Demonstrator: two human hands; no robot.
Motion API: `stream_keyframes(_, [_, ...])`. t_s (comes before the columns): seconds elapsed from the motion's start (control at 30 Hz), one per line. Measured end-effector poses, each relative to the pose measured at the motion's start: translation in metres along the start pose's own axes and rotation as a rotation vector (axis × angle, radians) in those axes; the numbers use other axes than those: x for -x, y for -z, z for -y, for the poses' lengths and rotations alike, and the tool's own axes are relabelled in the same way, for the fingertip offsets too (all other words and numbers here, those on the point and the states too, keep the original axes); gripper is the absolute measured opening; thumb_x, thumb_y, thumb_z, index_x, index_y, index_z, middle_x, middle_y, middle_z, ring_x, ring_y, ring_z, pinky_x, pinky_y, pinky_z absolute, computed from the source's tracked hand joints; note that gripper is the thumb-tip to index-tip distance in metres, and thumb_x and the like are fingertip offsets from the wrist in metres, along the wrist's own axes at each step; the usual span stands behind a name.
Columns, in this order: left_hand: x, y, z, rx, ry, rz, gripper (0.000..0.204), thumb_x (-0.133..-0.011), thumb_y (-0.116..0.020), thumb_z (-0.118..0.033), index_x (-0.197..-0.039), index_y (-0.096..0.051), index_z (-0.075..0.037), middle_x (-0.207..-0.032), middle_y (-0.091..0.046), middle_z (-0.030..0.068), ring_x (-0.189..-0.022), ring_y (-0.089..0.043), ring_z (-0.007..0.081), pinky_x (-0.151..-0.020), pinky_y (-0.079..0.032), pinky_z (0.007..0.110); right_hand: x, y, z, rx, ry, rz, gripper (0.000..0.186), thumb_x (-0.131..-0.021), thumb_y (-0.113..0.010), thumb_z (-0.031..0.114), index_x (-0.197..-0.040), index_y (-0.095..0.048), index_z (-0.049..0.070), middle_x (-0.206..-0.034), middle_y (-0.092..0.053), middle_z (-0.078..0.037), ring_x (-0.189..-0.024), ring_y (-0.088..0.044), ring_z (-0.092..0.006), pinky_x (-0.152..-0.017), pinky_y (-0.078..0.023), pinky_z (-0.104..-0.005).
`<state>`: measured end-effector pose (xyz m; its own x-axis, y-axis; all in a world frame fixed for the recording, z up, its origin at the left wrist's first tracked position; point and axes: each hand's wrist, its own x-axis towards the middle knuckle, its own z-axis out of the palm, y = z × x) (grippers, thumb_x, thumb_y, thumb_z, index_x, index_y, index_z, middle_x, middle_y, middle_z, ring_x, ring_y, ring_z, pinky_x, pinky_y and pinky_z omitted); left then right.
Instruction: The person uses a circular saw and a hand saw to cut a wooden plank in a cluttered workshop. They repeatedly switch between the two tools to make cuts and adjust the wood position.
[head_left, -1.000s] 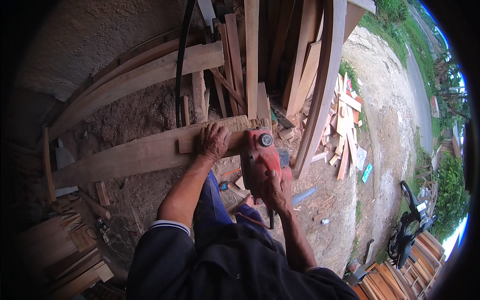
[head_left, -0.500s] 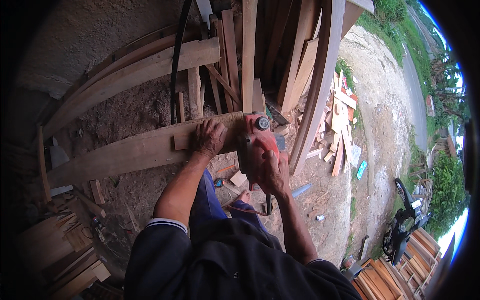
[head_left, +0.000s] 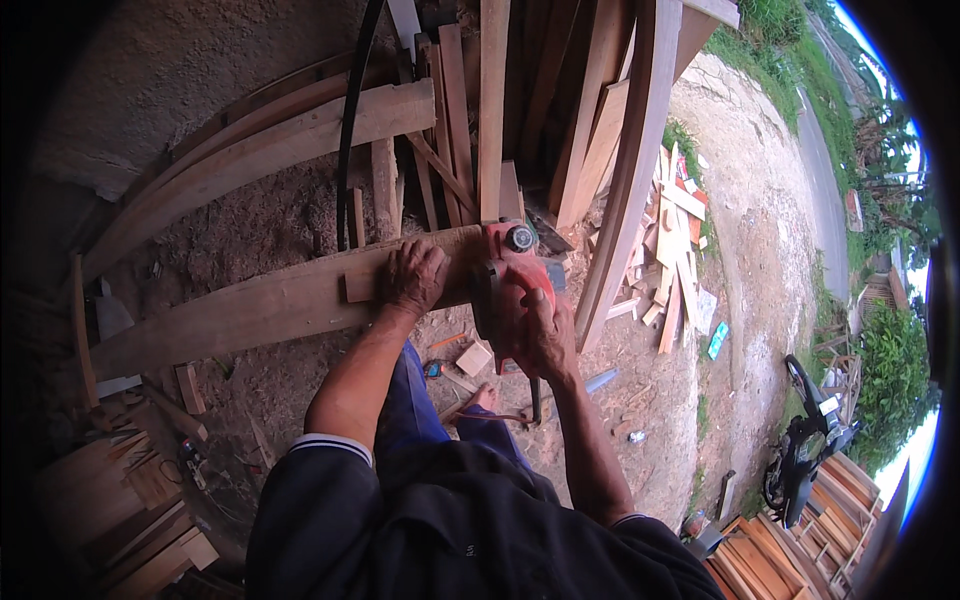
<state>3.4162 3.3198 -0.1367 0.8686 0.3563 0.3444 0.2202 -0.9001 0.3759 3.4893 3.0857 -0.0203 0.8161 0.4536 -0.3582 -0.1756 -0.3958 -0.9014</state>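
My left hand (head_left: 416,272) is curled over a short wooden board (head_left: 358,286) lying on a long plank (head_left: 230,310), which spans from the left toward the middle. A red electric planer (head_left: 505,286) sits at the plank's right end, and my right hand (head_left: 548,335) is wrapped round its grip, the thumb along the top. The planer's underside is hidden. A dark cord hangs from its near end. My bare foot (head_left: 485,398) shows on the ground below it.
Boards (head_left: 492,110) lean at the back, beside long timbers (head_left: 255,150). Offcuts (head_left: 672,250) lie at right, with a pale path (head_left: 725,200) beyond. A motorcycle (head_left: 800,450) and wooden frames (head_left: 835,510) stand at lower right. Stacked wood (head_left: 130,500) is at lower left.
The planer and my right hand have moved forward, away from my body, along the board's end. My left hand stays on the board. The view has shifted slightly.
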Motion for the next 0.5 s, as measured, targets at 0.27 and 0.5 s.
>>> stream_keyframes(0.27, [0.000, 0.001, 0.001, -0.019, -0.029, -0.019, 0.017, -0.091, -0.064, -0.027, -0.087, -0.060, -0.011, -0.099, -0.058, 0.0100, -0.099, -0.056, 0.0338, -0.084, -0.044, 0.049, -0.035, 0.000, 0.003, -0.032, -0.046, 0.017, 0.068, -0.098, -0.047, 0.062, -0.108, -0.066, -0.002, -0.069, -0.061, -0.007, -0.064, -0.061, -0.0183, -0.061, -0.049, -0.0367])
stream_keyframes(0.5, [0.000, -0.003, 0.002, -0.001, -0.004, 0.011, 0.016, -0.090, -0.064, -0.026, -0.088, -0.059, -0.011, -0.099, -0.057, 0.0111, -0.099, -0.056, 0.0348, -0.084, -0.044, 0.049, -0.011, 0.003, 0.003, 0.043, -0.025, -0.007, 0.064, -0.098, -0.044, 0.056, -0.108, -0.066, -0.003, -0.077, -0.064, -0.011, -0.069, -0.063, -0.0198, -0.065, -0.050, -0.0362])
